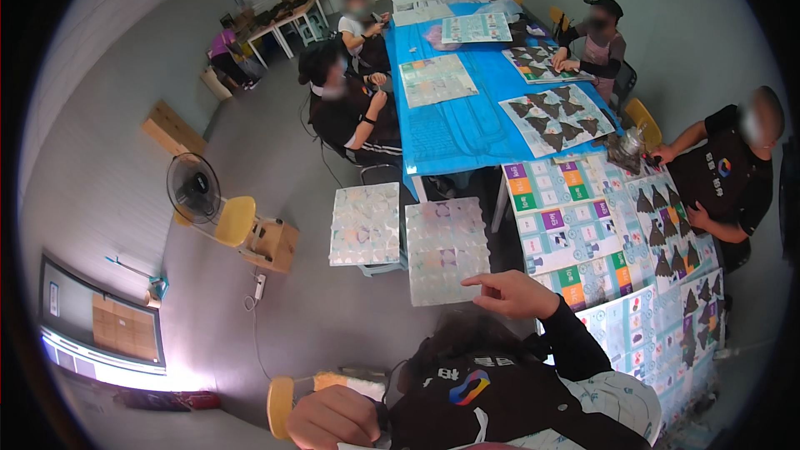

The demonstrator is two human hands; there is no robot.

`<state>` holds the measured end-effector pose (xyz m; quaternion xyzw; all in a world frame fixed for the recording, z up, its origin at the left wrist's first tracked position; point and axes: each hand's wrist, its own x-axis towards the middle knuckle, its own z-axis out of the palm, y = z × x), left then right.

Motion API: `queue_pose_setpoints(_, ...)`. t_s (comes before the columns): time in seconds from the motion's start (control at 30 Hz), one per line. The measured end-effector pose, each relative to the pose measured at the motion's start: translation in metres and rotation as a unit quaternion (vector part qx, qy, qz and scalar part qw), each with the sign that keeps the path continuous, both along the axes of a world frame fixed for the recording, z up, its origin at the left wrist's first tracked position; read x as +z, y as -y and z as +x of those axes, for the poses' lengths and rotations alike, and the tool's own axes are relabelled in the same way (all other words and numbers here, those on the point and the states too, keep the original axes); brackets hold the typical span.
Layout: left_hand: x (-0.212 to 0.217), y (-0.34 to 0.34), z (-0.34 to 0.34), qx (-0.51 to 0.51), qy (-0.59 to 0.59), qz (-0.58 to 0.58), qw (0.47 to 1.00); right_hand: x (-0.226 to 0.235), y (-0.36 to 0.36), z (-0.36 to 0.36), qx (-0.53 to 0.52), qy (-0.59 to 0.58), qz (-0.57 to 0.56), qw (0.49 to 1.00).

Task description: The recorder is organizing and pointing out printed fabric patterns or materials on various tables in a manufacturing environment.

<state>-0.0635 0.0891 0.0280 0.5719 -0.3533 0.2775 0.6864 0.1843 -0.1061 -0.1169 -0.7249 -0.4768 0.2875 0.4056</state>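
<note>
My right hand (512,292) comes out of a black sleeve and is held up beside the table. Its index finger points left, the other fingers are curled, and it holds nothing. Just past the fingertip lies a pale square sheet of small shapes (446,250), with a second such sheet (365,223) to its left, both on a low stand. My left hand (333,417) is curled into a fist at the lower left, close to my black shirt with a coloured emblem (471,385). I see nothing in it. To my right, colourful printed sheets (575,225) cover the table.
A long blue table (454,129) carries sheets with dark triangular pieces (557,119). Several seated people work along both sides; one in black (725,175) sits at the right. A standing fan (193,189), a yellow chair (236,219) and a wooden box (275,243) stand on the grey floor at the left.
</note>
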Motion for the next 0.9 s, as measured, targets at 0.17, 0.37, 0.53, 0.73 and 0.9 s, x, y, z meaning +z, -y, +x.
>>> queue_pose_setpoints(0.17, -0.009, -0.011, 0.002, 0.011, 0.034, 0.032, 0.999, -0.008, 0.0, -0.002, 0.007, 0.007, -0.033, 0.999)
queue_pose_setpoints(0.37, 0.003, 0.005, 0.0, 0.075, 0.01, 0.006, 0.997, -0.002, 0.0, -0.003, 0.011, 0.002, -0.022, 1.0)
queue_pose_setpoints(0.53, 0.002, -0.007, 0.012, 0.034, 0.015, 0.009, 0.999, -0.004, -0.001, 0.0, -0.001, 0.02, -0.02, 1.0)
queue_pose_setpoints(0.73, 0.002, -0.013, 0.021, -0.024, 0.038, 0.02, 0.999, -0.004, 0.0, -0.002, -0.011, 0.006, -0.019, 1.0)
queue_pose_setpoints(0.9, -0.001, -0.011, 0.016, -0.009, 0.032, -0.013, 0.999, -0.007, 0.001, -0.006, -0.006, 0.006, -0.021, 1.0)
